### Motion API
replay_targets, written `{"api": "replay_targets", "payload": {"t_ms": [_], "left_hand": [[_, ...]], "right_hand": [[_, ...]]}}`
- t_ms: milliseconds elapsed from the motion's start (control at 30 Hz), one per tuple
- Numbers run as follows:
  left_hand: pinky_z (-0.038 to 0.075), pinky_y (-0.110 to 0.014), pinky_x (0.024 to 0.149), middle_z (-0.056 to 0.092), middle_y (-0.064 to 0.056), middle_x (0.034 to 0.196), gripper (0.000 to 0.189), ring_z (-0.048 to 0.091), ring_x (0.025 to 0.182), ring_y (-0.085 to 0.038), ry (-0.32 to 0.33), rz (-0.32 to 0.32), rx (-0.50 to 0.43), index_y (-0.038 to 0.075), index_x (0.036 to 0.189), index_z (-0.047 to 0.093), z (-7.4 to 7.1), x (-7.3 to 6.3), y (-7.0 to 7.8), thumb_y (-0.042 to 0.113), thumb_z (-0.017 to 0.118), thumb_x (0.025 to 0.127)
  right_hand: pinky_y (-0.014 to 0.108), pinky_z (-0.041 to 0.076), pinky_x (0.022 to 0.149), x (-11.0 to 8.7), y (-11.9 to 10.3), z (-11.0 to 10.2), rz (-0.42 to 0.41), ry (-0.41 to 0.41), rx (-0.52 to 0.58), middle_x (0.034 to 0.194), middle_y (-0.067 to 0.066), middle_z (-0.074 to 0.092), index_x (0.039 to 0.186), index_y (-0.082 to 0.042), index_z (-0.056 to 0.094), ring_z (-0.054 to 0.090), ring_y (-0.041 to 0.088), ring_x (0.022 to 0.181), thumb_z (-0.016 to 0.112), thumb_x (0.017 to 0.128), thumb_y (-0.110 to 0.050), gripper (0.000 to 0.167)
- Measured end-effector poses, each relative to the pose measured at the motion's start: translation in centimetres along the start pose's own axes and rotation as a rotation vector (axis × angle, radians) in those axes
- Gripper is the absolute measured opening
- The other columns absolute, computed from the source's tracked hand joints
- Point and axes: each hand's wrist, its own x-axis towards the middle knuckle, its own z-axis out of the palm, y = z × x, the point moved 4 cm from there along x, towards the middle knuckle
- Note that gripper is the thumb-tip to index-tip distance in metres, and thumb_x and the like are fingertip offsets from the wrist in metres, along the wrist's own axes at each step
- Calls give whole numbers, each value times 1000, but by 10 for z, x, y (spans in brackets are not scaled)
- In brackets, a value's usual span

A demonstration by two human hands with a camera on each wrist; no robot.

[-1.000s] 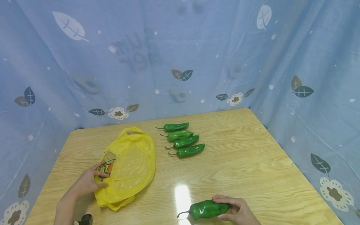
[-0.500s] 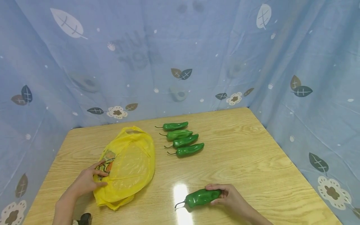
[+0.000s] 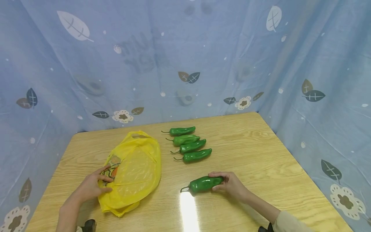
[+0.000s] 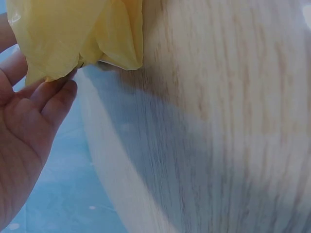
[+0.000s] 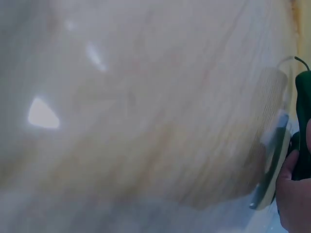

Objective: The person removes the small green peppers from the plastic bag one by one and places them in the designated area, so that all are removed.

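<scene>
A yellow plastic bag with a printed patch lies loosely on the left of the table. My left hand holds its left edge, fingers over the print; in the left wrist view the bag's hem hangs over the fingers. In front, right of the bag, my right hand grips a long green chili pepper by its tip end, the thin curved stem pointing left. The right wrist view catches the pepper only at its right edge.
Several more green peppers lie in a column behind, right of the bag, stems to the left. The wooden table carries a bright light reflection near its front. Blue patterned curtain encloses the back and sides.
My right hand has carried the pepper forward and slightly left from near the front edge. The left hand and bag stay in place.
</scene>
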Motion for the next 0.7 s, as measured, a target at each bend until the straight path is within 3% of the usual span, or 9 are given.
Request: {"api": "replay_targets", "payload": {"t_ms": [300,533,700], "left_hand": [[32,-73,93,32,-29,146,32,27,126,-60,-25,-19,2,6,101,75,-1,-1,-3,22,82,74],[30,-75,93,28,-29,149,37,26,128,-60,-28,23,-15,8,108,73,2,6,-1,21,81,75],[17,-81,92,12,-30,154,52,5,134,-61,23,67,-1,1,125,63,-1,8,8,25,77,80]], "right_hand": [[24,46,98,21,1,0,-7,21,-9,130,23,56,121,5,63,50,38,124,77,77,-4,47],[43,34,108,25,4,-4,-17,20,-124,126,17,61,120,0,65,47,38,126,77,76,-5,46],[43,33,108,27,6,-6,-35,3,-154,131,18,57,121,0,65,45,40,128,77,77,-4,46]]}}
